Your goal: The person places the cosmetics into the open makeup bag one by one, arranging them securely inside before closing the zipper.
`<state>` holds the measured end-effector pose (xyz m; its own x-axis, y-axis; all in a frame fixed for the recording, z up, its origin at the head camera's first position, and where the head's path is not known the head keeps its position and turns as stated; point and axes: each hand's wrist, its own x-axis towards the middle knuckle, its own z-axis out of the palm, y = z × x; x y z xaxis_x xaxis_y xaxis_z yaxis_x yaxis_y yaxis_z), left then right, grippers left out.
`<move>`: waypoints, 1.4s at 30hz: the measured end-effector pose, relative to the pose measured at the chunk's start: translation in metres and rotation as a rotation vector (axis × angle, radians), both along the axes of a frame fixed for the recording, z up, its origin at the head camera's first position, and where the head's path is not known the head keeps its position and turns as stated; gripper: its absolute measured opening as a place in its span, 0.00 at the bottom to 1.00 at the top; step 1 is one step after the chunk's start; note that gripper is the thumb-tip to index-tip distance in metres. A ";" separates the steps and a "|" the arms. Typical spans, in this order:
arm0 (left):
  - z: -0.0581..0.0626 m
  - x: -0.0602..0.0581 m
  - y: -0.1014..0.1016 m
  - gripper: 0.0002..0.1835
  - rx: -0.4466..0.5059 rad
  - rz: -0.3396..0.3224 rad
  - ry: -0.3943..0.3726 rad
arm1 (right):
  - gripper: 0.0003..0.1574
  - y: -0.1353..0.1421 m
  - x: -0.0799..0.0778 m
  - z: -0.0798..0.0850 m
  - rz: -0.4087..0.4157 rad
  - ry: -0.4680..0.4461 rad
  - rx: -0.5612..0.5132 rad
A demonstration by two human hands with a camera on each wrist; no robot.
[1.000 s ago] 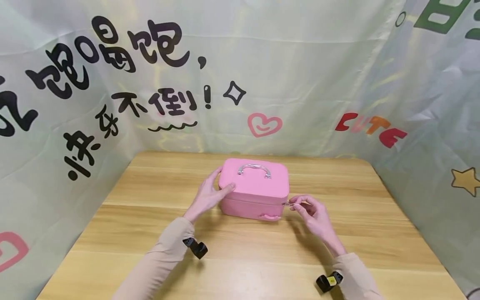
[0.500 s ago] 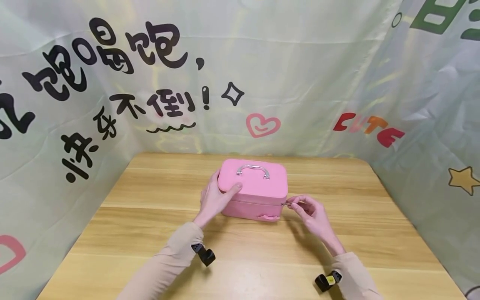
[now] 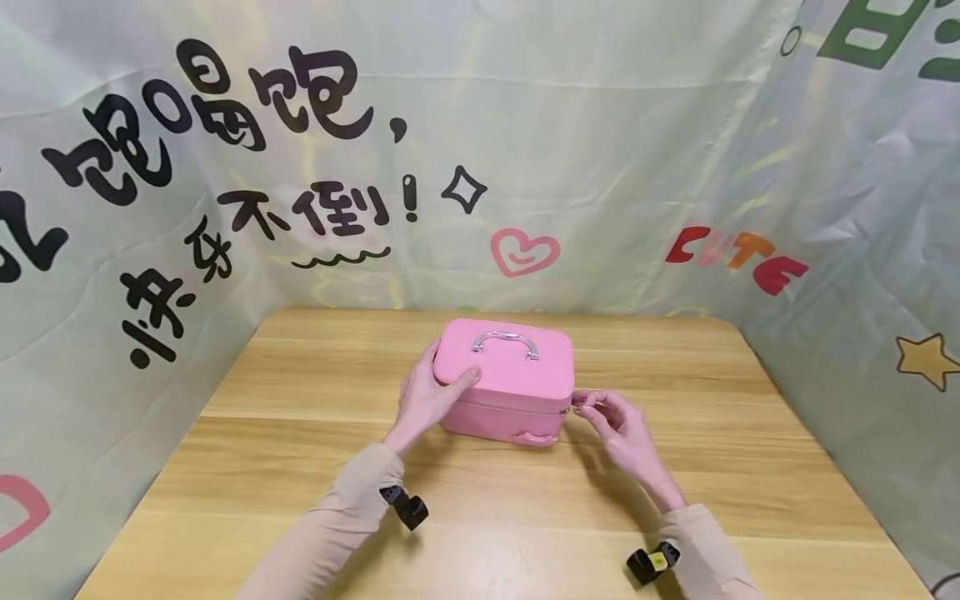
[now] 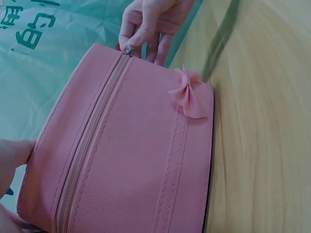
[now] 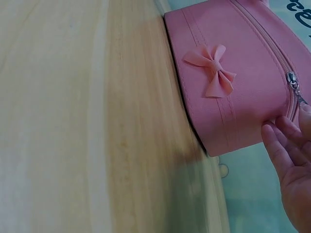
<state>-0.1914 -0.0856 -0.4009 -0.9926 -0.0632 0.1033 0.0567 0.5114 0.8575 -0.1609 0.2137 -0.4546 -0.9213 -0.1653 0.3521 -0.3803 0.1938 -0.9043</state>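
Observation:
A pink vanity case [image 3: 504,358] with a silver carry handle [image 3: 507,337] on its lid stands upright on the table, lid down. My left hand [image 3: 429,398] grips its left end, the thumb lying on the lid and the fingers along the side, partly hidden. At the right front corner my right hand [image 3: 618,425] pinches the zipper pull [image 5: 301,100] between thumb and fingertips. In the right wrist view the metal slider [image 5: 292,80] sits on the zipper near that corner. The left wrist view shows the zipper [image 4: 87,141] running closed along the front. A pink bow [image 4: 188,92] decorates the front.
The case stands on a wooden table [image 3: 315,367] with cloth hangings [image 3: 600,150] at the back and sides. A small black camera is strapped to each wrist.
Over the past second my left hand has shifted right, its thumb now further across the lid. My right hand stays at the zipper pull with little visible movement.

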 end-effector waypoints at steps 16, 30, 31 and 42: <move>-0.001 -0.004 -0.006 0.48 -0.013 -0.045 -0.022 | 0.08 0.000 -0.001 -0.003 0.052 -0.013 -0.094; 0.002 -0.015 -0.013 0.47 0.019 -0.144 -0.019 | 0.14 0.007 -0.016 -0.007 0.099 -0.016 -0.265; 0.002 -0.016 -0.014 0.47 0.028 -0.155 -0.021 | 0.14 0.007 -0.017 -0.007 0.091 -0.024 -0.260; 0.001 -0.031 -0.021 0.46 0.101 -0.266 -0.060 | 0.13 0.007 -0.031 -0.006 0.001 -0.056 -0.236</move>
